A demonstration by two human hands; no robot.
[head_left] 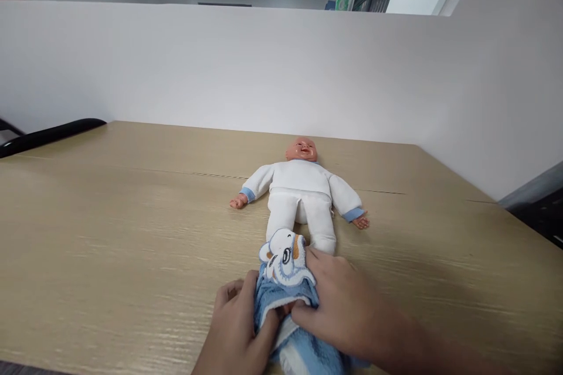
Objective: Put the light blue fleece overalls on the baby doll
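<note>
A baby doll (301, 176) with a white cloth body and blue cuffs lies on its back, its head away from me and its legs toward me. Over the lower ends of its legs is a fluffy blue garment (281, 293) with a white animal face on it. My left hand (240, 322) grips the garment's left edge, thumb tucked at the white-trimmed opening. On the other side, my right hand (336, 299) is closed on the right edge, its thumb at the same opening. A bit of skin-coloured surface shows inside; the doll's feet are otherwise hidden.
The doll lies on a light wood table (132, 234) with thin seams across it. A white partition (211, 70) rises behind the far edge. A black curved chair part (57, 135) is at the left edge, and a dark object (541, 211) stands at the right.
</note>
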